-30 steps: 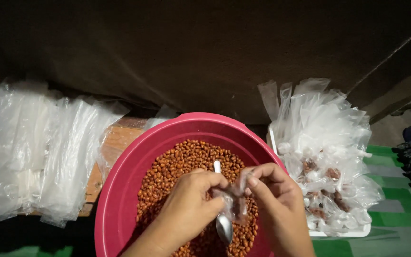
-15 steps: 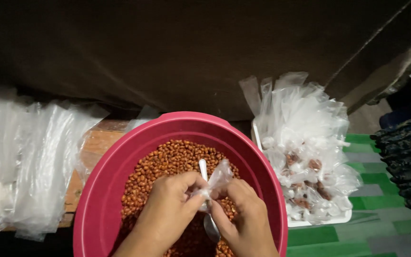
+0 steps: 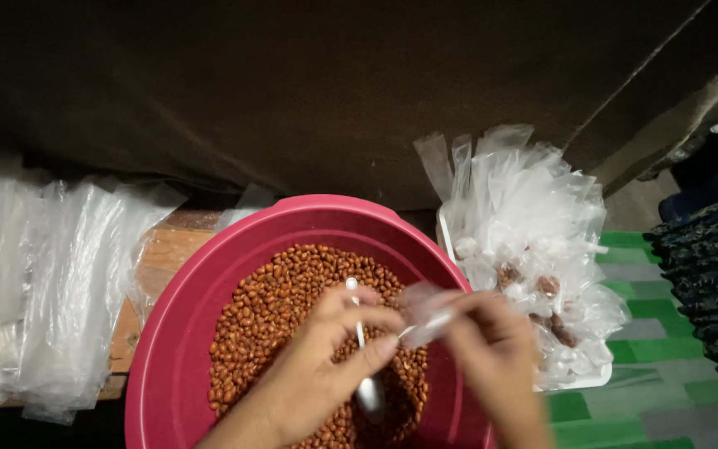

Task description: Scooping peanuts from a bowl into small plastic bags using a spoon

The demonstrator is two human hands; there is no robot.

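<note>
Blurring right hand (image 3: 492,349); bag (image 3: 425,320) perhaps pinched.

Dark brown wall (image 3: 292,91), wooden board (image 3: 164,258), green-and-grey checked floor mat (image 3: 650,399), dim light.

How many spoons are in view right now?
1. The spoon is in the left hand, over the peanuts in the pink basin. Others could be hidden under the bags.
</note>
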